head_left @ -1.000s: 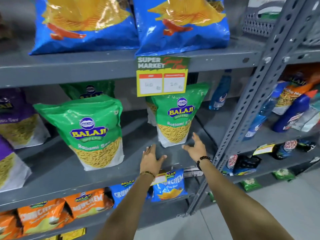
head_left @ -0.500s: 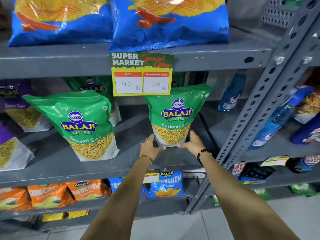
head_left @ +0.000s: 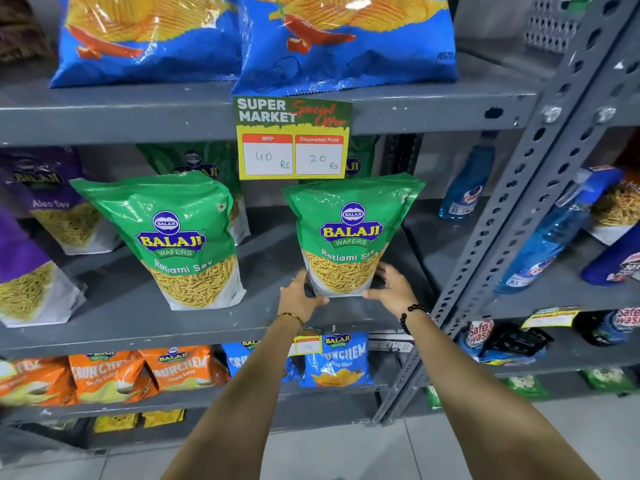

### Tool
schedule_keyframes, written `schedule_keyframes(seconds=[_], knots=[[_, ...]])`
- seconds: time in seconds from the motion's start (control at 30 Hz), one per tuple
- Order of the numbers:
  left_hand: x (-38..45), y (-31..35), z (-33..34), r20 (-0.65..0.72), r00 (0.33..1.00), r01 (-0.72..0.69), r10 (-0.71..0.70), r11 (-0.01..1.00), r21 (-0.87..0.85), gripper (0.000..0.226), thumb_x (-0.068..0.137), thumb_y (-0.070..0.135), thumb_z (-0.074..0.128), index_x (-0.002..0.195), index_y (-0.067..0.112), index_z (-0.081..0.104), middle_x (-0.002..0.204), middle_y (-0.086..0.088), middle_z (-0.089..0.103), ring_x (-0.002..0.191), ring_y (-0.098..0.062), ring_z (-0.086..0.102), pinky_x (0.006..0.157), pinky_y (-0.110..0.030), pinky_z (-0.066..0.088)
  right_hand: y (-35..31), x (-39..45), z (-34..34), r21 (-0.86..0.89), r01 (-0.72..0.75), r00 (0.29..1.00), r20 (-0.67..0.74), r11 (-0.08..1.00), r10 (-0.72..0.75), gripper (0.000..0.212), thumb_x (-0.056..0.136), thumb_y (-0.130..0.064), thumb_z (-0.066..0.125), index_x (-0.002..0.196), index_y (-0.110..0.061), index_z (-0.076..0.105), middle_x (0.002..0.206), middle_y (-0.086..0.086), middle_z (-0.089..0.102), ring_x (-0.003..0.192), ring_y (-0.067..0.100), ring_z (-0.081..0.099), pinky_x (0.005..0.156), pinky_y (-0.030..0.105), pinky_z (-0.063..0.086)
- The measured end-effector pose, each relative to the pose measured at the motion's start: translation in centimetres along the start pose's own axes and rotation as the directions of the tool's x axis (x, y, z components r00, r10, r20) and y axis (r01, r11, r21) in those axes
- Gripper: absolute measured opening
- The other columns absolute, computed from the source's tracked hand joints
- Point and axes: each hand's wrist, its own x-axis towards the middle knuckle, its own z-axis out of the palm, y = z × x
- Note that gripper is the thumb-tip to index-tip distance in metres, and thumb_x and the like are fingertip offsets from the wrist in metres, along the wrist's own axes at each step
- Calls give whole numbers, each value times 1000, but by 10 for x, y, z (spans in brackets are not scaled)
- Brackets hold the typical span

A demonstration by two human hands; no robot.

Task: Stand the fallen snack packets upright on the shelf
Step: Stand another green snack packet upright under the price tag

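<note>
A green Balaji Ratlami Sev packet stands upright on the grey middle shelf, under the price tag. My left hand grips its lower left corner and my right hand grips its lower right corner. A second green Ratlami Sev packet stands upright to the left, leaning slightly. Behind both, further green packets show partly in shadow.
Purple Aloo Sev packets stand at the left. Blue chip bags fill the upper shelf, with a yellow price tag hanging from its edge. A perforated grey upright bounds the right side, with spray bottles around it. Orange and blue packets lie below.
Both hands moved from open above the shelf edge to the base of the right green packet and closed on it. The view came closer to the shelf.
</note>
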Motion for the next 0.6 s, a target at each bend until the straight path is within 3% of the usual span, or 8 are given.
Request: schedule_keyframes(seconds=[0.37,0.6], knots=[[3,0,5,-44,999,18,-18,1000,-1,54,68,19,80,115,10,54,122,-12,65,114,-32,57,110,-53,35,-6,-3,4,-89,19,1000,-2,996,-20,82,66,-6,80,137,-11,41,141,10,51,131,22,45,110,36,34],[6,1,6,-43,999,25,-25,1000,8,53,71,19,78,116,11,52,125,-12,64,116,-32,56,107,-52,40,-8,-3,4,-114,9,1000,-13,993,-11,80,66,-7,80,136,-10,41,139,11,52,129,23,47,104,31,35]])
